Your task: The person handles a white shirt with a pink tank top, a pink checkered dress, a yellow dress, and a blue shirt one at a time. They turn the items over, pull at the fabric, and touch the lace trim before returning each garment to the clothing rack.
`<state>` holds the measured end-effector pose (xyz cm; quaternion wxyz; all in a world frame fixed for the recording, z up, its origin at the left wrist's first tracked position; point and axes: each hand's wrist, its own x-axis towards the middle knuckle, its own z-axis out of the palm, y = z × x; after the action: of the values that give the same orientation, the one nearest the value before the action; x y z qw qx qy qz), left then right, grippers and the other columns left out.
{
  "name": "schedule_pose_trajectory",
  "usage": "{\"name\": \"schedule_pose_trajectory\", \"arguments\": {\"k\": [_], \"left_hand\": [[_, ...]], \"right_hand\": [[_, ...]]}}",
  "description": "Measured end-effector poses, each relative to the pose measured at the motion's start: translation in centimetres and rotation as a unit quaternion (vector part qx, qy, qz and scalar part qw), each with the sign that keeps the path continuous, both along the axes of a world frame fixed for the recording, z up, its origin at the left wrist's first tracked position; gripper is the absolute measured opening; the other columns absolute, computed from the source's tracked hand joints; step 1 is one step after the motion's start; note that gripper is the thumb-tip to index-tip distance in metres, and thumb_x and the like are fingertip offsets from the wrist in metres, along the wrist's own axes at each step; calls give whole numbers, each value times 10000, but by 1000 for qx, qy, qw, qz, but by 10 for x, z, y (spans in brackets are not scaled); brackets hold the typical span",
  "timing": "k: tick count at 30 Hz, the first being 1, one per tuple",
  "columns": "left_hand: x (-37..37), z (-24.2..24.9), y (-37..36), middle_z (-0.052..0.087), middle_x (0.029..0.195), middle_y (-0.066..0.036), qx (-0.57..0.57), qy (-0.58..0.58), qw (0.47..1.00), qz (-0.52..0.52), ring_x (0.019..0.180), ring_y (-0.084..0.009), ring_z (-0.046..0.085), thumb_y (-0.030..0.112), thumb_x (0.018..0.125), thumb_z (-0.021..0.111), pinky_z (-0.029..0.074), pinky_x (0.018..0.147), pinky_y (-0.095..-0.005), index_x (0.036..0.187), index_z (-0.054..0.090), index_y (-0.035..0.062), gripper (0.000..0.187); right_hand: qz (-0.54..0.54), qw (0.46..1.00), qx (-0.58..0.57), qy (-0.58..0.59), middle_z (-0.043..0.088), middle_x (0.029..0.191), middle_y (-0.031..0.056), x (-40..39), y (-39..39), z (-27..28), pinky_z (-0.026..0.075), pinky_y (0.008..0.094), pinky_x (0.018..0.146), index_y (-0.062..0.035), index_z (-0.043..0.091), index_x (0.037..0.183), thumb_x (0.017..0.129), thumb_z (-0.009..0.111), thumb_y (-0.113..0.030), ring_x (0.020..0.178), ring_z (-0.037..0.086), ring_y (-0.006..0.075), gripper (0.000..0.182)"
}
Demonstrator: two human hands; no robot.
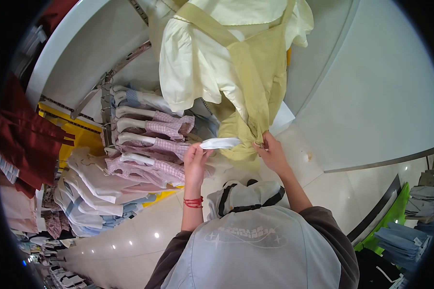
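A yellow-green garment (pixel 260 72) with straps hangs over a cream puff-sleeved blouse (pixel 193 62) at the top centre. My right hand (pixel 271 151) grips the gathered lower part of the yellow-green garment, fingers closed on its fabric. In my left hand (pixel 196 156), which has red cords at the wrist, the fingers pinch the left end of a white strip (pixel 220 143). The strip's other end meets the bunched fabric near my right hand; how they join there is hidden in the folds.
Pink checked clothes (pixel 166 126) hang on white hangers at the left, with white and blue garments (pixel 89 185) below. Dark red clothing (pixel 26 130) hangs farther left. A white curved panel (pixel 376 86) stands at the right, and folded jeans (pixel 402 241) lie lower right.
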<state>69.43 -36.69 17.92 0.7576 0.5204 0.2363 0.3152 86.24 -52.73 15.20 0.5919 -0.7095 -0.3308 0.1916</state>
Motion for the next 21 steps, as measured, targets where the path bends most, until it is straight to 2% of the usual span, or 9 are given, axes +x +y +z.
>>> {"name": "schedule_pose_trajectory", "arguments": {"k": [2, 4, 5, 7, 10, 13, 16, 20, 21], "left_hand": [[-1, 9, -8, 568, 943, -71, 96, 58, 993, -31, 866, -131, 547, 111, 912, 421, 425, 806, -253, 1023, 513, -21, 196], [2, 19, -22, 567, 968, -76, 222, 139, 961, -91, 908, -156, 544, 97, 900, 429, 413, 827, -261, 1034, 510, -36, 206], [6, 18, -31, 568, 974, -78, 219, 140, 960, -108, 925, -166, 540, 84, 890, 430, 408, 830, -265, 1035, 511, -38, 206], [17, 15, -48, 571, 986, -82, 213, 139, 956, -143, 960, -187, 530, 57, 869, 432, 399, 836, -272, 1037, 513, -41, 211], [28, 3, -46, 588, 980, -109, 195, 158, 935, -252, 923, -225, 551, 71, 830, 451, 418, 807, -300, 1024, 533, -8, 226], [36, -1, -29, 601, 970, -131, 340, 297, 822, -349, 869, -245, 573, 98, 789, 486, 443, 765, -313, 1039, 541, 35, 264], [36, 3, -18, 604, 959, -141, 386, 289, 790, -378, 830, -254, 589, 114, 740, 545, 465, 731, -330, 1033, 548, 56, 298], [35, -13, -15, 607, 990, -121, 372, 180, 860, -298, 841, -221, 599, 70, 776, 527, 474, 702, -317, 1040, 539, 27, 267], [39, -17, -16, 606, 991, -119, 364, 165, 871, -286, 842, -220, 598, 69, 779, 525, 474, 704, -317, 1041, 538, 26, 266]], "right_hand": [[18, 999, -18, 22, 414, 596, 116, -3, -1, 4, 375, 295, 508, -10, 375, 775, 787, 592, -128, 529, 406, 187, 247], [64, 995, 29, 76, 423, 601, 122, -17, 1, 30, 379, 300, 515, -6, 400, 787, 800, 574, -135, 531, 416, 189, 217], [86, 990, 53, 103, 428, 603, 125, -23, 3, 38, 380, 303, 518, -4, 413, 794, 806, 566, -139, 531, 421, 190, 204], [123, 990, 4, 67, 450, 611, 144, -31, 7, 36, 386, 322, 528, 2, 437, 805, 819, 540, -155, 540, 453, 226, 188], [167, 985, -28, -15, 488, 634, 175, -36, 8, 37, 392, 359, 539, 3, 459, 809, 832, 509, -178, 571, 494, 291, 190], [204, 976, -27, -72, 511, 649, 192, -41, 8, 44, 392, 391, 542, -2, 468, 802, 837, 489, -188, 605, 512, 343, 190], [235, 967, -38, -91, 517, 645, 188, -43, 6, 52, 392, 406, 540, -9, 471, 789, 839, 487, -196, 606, 516, 357, 194], [249, 958, -28, -136, 505, 594, 161, -45, 7, 52, 394, 375, 501, -25, 477, 764, 847, 504, -211, 532, 512, 319, 206], [251, 958, -36, -135, 508, 598, 163, -44, 7, 55, 394, 391, 510, -27, 476, 757, 846, 502, -219, 545, 514, 331, 213]]}}
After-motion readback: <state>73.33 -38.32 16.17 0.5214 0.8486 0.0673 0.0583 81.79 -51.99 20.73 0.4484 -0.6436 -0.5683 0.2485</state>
